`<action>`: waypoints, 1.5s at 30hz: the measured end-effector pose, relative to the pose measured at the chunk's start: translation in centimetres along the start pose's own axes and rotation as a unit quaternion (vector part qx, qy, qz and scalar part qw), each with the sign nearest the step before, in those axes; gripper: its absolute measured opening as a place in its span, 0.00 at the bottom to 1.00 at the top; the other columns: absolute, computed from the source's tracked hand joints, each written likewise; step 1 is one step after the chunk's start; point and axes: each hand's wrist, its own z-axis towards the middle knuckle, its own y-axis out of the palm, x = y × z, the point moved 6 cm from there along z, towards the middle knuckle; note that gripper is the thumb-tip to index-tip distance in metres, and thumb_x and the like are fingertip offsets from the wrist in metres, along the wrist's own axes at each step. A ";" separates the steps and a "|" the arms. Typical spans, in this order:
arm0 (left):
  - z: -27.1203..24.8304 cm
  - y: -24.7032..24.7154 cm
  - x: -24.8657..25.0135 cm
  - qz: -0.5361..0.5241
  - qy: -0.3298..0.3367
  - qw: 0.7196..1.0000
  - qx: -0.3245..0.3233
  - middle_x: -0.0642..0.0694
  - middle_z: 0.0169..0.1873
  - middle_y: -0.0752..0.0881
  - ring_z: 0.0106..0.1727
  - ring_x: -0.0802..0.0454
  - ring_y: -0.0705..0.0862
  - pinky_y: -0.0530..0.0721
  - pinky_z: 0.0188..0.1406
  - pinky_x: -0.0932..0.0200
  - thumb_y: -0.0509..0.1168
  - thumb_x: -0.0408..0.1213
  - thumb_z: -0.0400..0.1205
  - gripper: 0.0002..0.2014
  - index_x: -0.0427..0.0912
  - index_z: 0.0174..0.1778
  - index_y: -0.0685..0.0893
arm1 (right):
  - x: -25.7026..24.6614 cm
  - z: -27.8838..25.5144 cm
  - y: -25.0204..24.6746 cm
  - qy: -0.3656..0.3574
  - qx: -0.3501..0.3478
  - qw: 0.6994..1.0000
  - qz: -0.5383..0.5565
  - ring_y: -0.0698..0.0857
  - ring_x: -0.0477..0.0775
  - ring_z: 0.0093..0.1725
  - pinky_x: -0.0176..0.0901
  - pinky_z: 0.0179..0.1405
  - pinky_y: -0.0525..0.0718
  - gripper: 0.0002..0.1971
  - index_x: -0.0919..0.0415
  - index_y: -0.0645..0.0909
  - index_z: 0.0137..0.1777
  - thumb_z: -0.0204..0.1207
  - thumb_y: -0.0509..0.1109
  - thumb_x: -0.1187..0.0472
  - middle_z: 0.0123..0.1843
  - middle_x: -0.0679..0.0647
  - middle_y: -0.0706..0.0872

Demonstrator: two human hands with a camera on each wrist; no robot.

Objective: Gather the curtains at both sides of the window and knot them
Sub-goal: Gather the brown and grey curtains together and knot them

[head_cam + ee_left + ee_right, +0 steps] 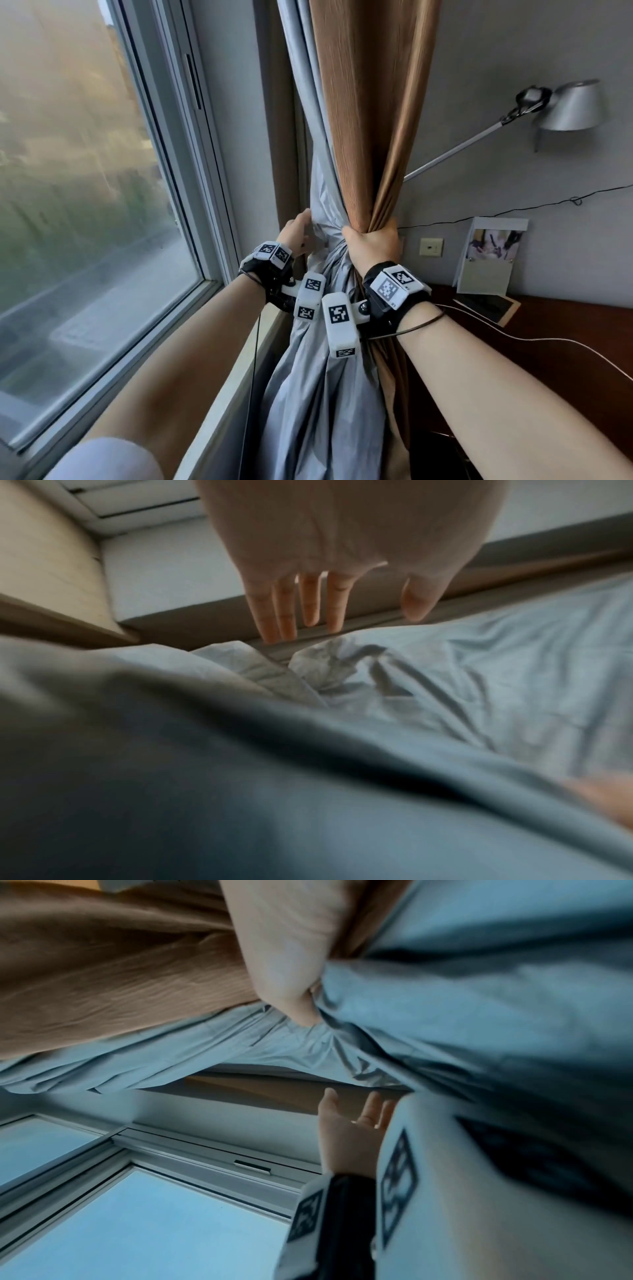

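Curtain fabric is bunched at the right side of the window: a brown curtain [370,113] with a pale grey lining [318,377] hangs in one gathered column between the window frame [191,164] and the grey wall, pinched to a narrow waist level with my hands and flaring out again below. My right hand [375,245] is wrapped around that waist, fingers and thumb curled tight on the brown and grey cloth together; from the right wrist I see my thumb [291,988] pressed into the seam where the two fabrics meet. My left hand [296,233] sits just beside it on the window side, fingers straight and slightly spread, their tips at the edge of a crumpled fold of the lining. In the left wrist view those fingers [291,610] reach toward the creased grey cloth [329,666], and I cannot tell whether they actually touch it. I cannot see a finished knot.

Beyond the curtain, the window glass [68,171] fills the left, with a pale sill [219,394] running under my left forearm. To the right, a silver desk lamp [568,106] leans on its long arm against the wall, a thin black cable trails across the wall, and a wall socket [431,247] sits near a propped card [489,257] on a dark wooden desk [548,329].
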 end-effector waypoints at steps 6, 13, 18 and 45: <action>0.3 2.7 0.3 0.014 -0.053 0.994 -0.099 0.36 0.73 0.75 0.75 0.41 0.74 0.65 0.80 0.43 0.57 0.77 0.65 0.54 0.36 0.77 0.68 | 0.3 0.7 -0.5 -0.007 -0.025 0.999 0.024 0.87 0.59 0.48 0.45 0.49 0.84 0.24 0.56 0.75 0.58 0.62 0.76 0.53 0.49 0.53 0.86; -1.6 5.0 0.7 -0.036 -0.006 0.967 -0.250 0.43 0.57 0.89 0.60 0.50 0.86 0.79 0.64 0.52 0.52 0.68 0.76 0.31 0.45 0.55 0.84 | 0.4 1.4 -0.4 0.000 -0.057 0.997 0.047 0.88 0.56 0.49 0.49 0.54 0.87 0.34 0.54 0.79 0.61 0.50 0.77 0.49 0.50 0.51 0.89; -3.3 4.9 1.0 0.034 0.046 0.958 -0.279 0.50 0.38 0.93 0.41 0.58 0.91 0.85 0.45 0.62 0.67 0.53 0.72 0.18 0.44 0.49 0.84 | 0.3 0.9 0.2 0.005 -0.091 0.995 0.038 0.88 0.53 0.53 0.50 0.59 0.86 0.42 0.52 0.77 0.64 0.46 0.80 0.41 0.54 0.51 0.88; -4.6 2.8 1.1 0.137 0.038 0.981 -0.129 0.45 0.46 0.87 0.49 0.51 0.86 0.77 0.70 0.51 0.62 0.54 0.80 0.15 0.45 0.46 0.83 | 0.1 -0.7 1.4 0.075 -0.348 0.918 0.177 0.91 0.63 0.49 0.58 0.58 0.87 0.12 0.68 0.86 0.49 0.65 0.78 0.69 0.46 0.66 0.91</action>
